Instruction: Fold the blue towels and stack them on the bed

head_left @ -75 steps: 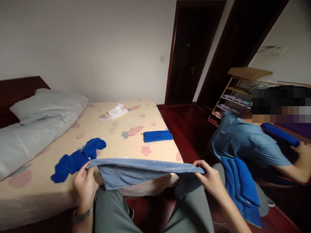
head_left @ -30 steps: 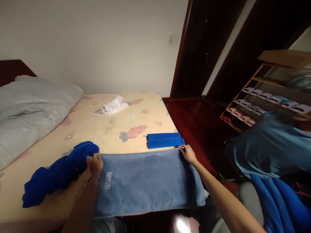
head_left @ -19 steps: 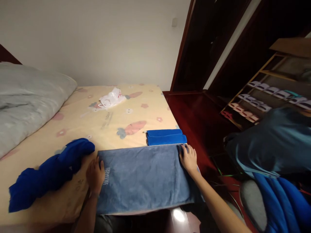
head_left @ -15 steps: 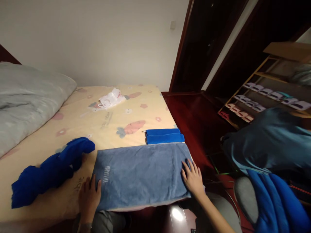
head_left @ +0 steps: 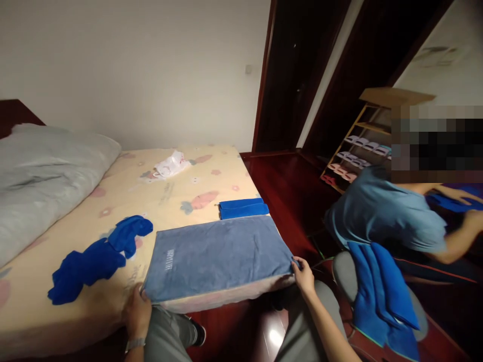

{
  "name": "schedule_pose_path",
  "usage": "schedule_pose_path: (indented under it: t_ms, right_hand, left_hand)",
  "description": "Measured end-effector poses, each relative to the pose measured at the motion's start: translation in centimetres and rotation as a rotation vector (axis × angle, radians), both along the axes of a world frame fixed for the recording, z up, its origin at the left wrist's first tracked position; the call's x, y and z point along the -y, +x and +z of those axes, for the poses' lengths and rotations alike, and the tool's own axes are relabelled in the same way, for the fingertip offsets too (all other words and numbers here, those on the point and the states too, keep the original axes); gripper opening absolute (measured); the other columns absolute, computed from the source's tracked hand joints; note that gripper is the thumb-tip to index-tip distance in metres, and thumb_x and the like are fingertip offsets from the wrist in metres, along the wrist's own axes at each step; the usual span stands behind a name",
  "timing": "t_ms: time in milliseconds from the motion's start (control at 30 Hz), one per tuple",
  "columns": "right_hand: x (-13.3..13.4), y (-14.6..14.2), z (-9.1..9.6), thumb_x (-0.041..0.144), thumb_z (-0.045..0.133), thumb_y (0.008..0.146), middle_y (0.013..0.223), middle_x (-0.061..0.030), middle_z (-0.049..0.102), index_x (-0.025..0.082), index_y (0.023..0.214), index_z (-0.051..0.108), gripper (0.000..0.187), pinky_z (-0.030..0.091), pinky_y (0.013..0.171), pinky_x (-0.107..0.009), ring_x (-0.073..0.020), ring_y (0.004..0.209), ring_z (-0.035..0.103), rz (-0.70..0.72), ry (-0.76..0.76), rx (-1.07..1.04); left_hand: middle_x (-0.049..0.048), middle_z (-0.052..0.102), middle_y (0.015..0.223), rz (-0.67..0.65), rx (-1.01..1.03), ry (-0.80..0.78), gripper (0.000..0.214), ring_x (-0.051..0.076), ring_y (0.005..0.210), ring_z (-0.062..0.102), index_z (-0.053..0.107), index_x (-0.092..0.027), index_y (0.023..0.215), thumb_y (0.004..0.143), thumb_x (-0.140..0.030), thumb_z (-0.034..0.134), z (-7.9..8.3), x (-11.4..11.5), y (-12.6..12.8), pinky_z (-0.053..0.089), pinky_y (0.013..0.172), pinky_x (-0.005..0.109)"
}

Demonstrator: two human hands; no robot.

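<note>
A grey-blue towel [head_left: 219,259] with white lettering near its left end lies spread at the bed's near edge. My left hand [head_left: 139,309] is closed on its near left corner, the fingers partly hidden. At the near right corner, my right hand [head_left: 303,276] pinches the towel's edge between thumb and fingers. Just beyond the towel's far side is a folded blue towel [head_left: 243,208]. To the left, a crumpled blue towel [head_left: 94,264] lies twisted on the patterned bedsheet [head_left: 166,211].
A white plastic bag [head_left: 171,165] and a grey quilt [head_left: 49,176] lie farther back on the bed. On the right, a person in a blue shirt [head_left: 381,211] handles blue cloth, beside a chair draped with blue towels [head_left: 381,291]. Behind stands a slipper rack [head_left: 354,151].
Both hands went from lying flat on the towel's ends to gripping its near corners. My view turned right, bringing more of the other person into sight.
</note>
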State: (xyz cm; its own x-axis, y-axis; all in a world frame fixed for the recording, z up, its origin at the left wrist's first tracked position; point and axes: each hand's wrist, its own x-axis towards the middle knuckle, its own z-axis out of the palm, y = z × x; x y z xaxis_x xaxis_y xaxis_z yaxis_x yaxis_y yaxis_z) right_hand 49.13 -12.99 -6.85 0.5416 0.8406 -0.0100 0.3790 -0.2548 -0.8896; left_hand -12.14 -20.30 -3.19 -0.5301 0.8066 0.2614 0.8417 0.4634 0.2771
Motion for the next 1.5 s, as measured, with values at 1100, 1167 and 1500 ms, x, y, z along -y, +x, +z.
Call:
schedule_pose_path:
  t_ms: [1100,1167,1500]
  right_hand:
    - [-0.7,-0.8,1.2,0.033,0.044,0.066,0.106,-0.0137,0.074,0.014,0.097,0.076,0.049,0.055,0.086,-0.04,-0.0274,0.095,0.07,-0.022,0.002,-0.036]
    - [-0.7,-0.7,0.9,0.032,0.042,0.065,0.108,-0.0125,0.074,0.015,0.1,0.076,0.052,0.056,0.084,-0.038,-0.0261,0.094,0.071,-0.02,0.006,-0.048]
    - [-1.0,-1.2,0.7,0.036,0.045,0.069,0.112,-0.0109,0.074,0.016,0.108,0.076,0.053,0.054,0.092,-0.04,-0.0278,0.103,0.07,0.009,-0.032,-0.116]
  left_hand:
    - [0.0132,0.063,0.093,0.058,-0.087,-0.117,0.036,0.027,0.084,0.061,0.064,-0.015,0.117,0.085,-0.018,0.047,0.4,-0.1,0.4,0.046,0.071,0.034]
    - [0.0133,0.062,0.093,0.064,-0.107,-0.082,0.036,0.028,0.087,0.06,0.065,-0.013,0.115,0.083,-0.017,0.048,0.2,0.0,0.2,0.046,0.073,0.034]
    - [0.0132,0.065,0.091,0.15,-0.121,-0.112,0.03,0.027,0.075,0.059,0.071,-0.016,0.104,0.085,-0.023,0.049,1.5,-0.1,1.6,0.044,0.07,0.037]
